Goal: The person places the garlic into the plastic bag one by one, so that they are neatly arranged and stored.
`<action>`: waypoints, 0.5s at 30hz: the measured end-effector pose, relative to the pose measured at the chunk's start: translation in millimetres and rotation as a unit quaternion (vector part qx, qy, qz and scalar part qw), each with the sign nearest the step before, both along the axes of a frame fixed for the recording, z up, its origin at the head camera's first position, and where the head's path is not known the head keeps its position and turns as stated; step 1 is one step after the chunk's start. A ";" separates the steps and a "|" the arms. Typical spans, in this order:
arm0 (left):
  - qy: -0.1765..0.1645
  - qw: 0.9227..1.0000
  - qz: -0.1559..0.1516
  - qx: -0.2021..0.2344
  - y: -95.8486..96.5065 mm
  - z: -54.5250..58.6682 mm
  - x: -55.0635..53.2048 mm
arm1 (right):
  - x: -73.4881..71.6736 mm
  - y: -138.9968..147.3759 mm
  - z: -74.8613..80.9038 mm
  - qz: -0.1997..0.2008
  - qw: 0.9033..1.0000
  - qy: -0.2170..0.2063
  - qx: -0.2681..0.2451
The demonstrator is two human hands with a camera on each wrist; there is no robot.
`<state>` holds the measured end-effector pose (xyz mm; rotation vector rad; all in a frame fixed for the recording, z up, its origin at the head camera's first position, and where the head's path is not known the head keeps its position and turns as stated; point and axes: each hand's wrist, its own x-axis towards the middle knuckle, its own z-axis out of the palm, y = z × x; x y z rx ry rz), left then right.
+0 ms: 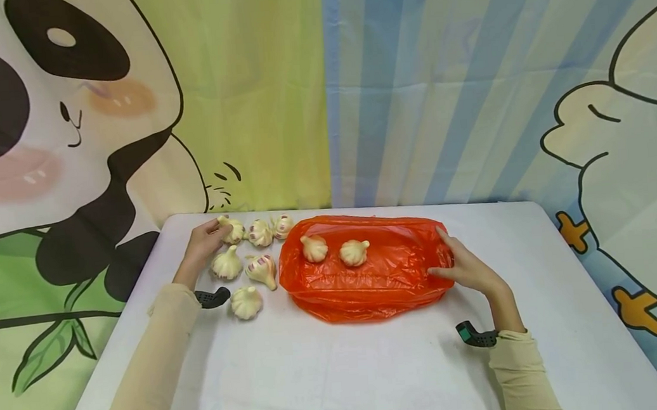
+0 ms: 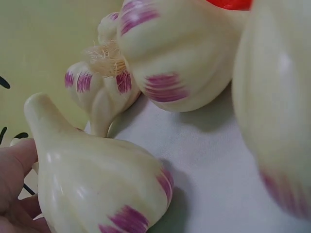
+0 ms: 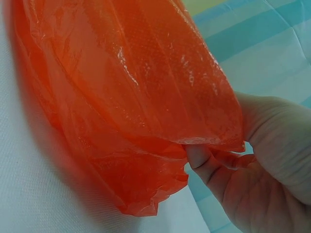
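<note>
Six garlic bulbs (image 1: 226, 263) lie to the left of the red bag (image 1: 364, 301), over the white bench (image 1: 363, 380). Farthest from the bag on that side is the left hand (image 1: 204, 242), its thumb and fingers pinching the gripped bulb (image 1: 233, 229) at the neck end; a black left wrist device (image 1: 213, 298) shows below its palm. That bulb sits between this hand and the bag, about level with the bag's far edge. Its neck points away from the bag and its rounded, purple-streaked end is turned toward the bag's side. Two bulbs follow in a row toward the bag's far left corner, the second just beside it. Nearer the person, still left of the bag, are three more: one with its neck pointing to the far side, one with its neck angled down toward the bag's near left part, and a nearest one whose direction I cannot tell.

The bag's long axis runs left to right, its mouth facing up. Inside, the left bulb (image 1: 314, 249) points its neck leftward and the right bulb (image 1: 355, 253) rightward. At the bag's right end, the right hand (image 1: 470, 268) pinches the plastic edge, below it a right wrist device (image 1: 477, 335).
</note>
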<state>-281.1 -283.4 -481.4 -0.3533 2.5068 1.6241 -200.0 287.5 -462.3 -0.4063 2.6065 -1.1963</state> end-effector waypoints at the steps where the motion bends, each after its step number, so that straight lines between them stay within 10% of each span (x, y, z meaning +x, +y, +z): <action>1: 0.002 1.000 -0.004 -0.004 1.8 0.9 0.2 | 0.1 0.4 -0.2 0.001 1.000 0.000 0.001; 15: 0.039 0.985 -0.066 -0.152 16.4 4.4 -7.6 | 1.9 -0.3 2.6 0.002 1.000 0.005 -0.003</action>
